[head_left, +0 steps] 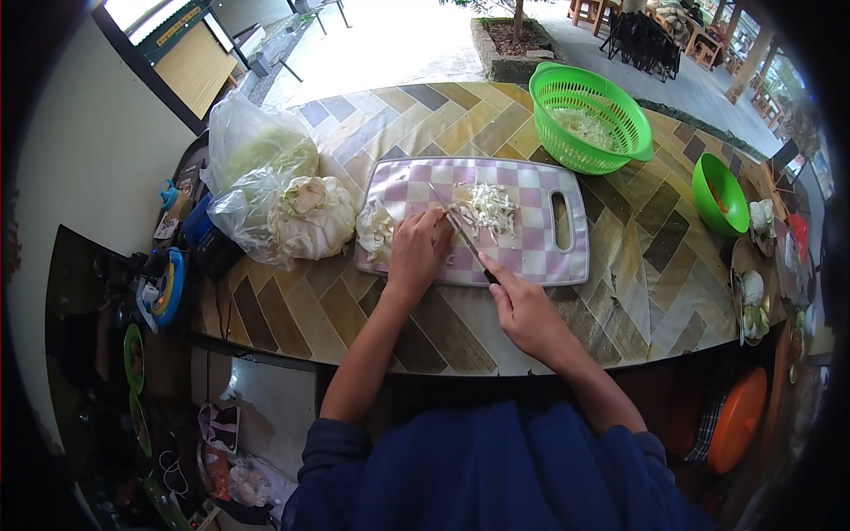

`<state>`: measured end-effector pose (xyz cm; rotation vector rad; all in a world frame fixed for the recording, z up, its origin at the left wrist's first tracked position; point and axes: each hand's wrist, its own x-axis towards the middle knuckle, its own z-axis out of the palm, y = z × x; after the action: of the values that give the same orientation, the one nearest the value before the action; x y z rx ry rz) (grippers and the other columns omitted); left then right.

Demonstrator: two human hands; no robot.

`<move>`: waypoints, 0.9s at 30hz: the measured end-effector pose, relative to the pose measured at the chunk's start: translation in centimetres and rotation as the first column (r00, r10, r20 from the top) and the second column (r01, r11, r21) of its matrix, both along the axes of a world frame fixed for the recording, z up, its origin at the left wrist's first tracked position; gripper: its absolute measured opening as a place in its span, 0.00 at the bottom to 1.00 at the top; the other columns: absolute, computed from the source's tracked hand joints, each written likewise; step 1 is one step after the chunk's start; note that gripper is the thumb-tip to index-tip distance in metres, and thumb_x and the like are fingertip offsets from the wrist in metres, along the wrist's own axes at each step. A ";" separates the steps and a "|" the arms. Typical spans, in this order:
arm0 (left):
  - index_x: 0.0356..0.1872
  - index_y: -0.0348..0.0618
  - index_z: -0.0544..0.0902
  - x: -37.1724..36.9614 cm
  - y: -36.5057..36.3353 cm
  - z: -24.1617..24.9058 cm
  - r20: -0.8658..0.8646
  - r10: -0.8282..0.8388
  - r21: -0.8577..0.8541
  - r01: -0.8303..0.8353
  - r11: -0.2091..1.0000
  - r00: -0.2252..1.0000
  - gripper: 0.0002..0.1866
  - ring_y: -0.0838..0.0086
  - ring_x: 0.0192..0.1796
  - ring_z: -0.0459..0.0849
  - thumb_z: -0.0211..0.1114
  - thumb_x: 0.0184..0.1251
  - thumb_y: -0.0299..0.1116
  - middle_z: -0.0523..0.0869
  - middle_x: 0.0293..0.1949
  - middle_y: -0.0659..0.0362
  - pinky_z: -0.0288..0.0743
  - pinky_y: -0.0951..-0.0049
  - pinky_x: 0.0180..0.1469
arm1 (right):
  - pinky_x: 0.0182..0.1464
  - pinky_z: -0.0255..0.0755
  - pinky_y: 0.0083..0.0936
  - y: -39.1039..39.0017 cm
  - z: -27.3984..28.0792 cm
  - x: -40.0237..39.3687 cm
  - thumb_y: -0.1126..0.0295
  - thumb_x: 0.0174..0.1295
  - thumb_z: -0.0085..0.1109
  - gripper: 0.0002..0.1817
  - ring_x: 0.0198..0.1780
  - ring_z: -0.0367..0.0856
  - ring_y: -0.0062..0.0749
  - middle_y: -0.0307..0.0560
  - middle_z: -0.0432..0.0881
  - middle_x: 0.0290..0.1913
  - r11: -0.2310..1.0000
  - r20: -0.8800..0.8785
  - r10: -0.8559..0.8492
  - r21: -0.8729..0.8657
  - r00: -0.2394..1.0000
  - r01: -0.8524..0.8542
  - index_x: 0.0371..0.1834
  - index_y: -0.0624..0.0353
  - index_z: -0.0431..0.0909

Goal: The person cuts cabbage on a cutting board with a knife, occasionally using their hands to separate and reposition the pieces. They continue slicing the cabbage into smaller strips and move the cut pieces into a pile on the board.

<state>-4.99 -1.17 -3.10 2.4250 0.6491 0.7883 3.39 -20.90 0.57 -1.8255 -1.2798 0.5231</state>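
Observation:
My right hand (529,314) is closed round the black handle of a knife (464,234), whose blade lies slantwise over the checkered pink-and-white cutting board (522,261). Close to the blade's left side, my left hand (418,248) presses a piece of cabbage to the board with curled fingers, which hide most of it. Shredded cabbage (489,211) is heaped just right of the blade. A loose cabbage chunk (374,228) rests at the board's left edge, left of my left hand. Beside it sits a large cabbage head (314,218).
A clear plastic bag (257,150) with pale green contents stands behind the cabbage head. Shreds fill part of a green colander (637,133) at the back right. Further right is a green bowl (722,195) with orange bits. An orange lid-like round object (739,420) is below the table.

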 end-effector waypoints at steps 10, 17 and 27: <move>0.49 0.35 0.83 0.0 0.0 -0.2 -0.023 0.006 0.002 -0.006 1.000 1.000 0.19 0.49 0.48 0.83 0.67 0.64 0.39 0.86 0.45 0.44 0.72 0.56 0.55 | 0.44 0.76 0.49 1.3 -1.4 -0.8 0.72 0.71 0.46 0.28 0.39 0.81 0.61 0.62 0.78 0.37 0.989 0.186 -0.020 -0.138 0.982 0.046 0.75 0.54 0.61; 0.49 0.35 0.83 -0.2 0.1 -0.4 -0.010 -0.009 0.032 0.009 0.999 1.000 0.19 0.50 0.49 0.83 0.67 0.64 0.39 0.86 0.46 0.46 0.71 0.57 0.56 | 0.45 0.75 0.51 4.0 -2.4 -0.4 0.72 0.71 0.45 0.26 0.39 0.81 0.63 0.67 0.79 0.37 0.993 0.192 -0.056 -0.091 0.980 0.075 0.74 0.58 0.62; 0.47 0.36 0.82 0.1 -0.1 -0.5 -0.018 0.010 0.020 -0.009 1.000 1.000 0.16 0.51 0.51 0.82 0.66 0.65 0.37 0.86 0.45 0.46 0.68 0.56 0.59 | 0.43 0.74 0.31 0.0 -0.4 0.1 0.74 0.71 0.49 0.24 0.33 0.82 0.46 0.68 0.81 0.36 0.997 -0.139 -0.079 -0.034 0.987 0.075 0.71 0.57 0.66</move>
<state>-4.91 -1.30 -3.59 2.4516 0.6631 0.7817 3.45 -20.94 0.19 -1.8197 -1.1081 0.6190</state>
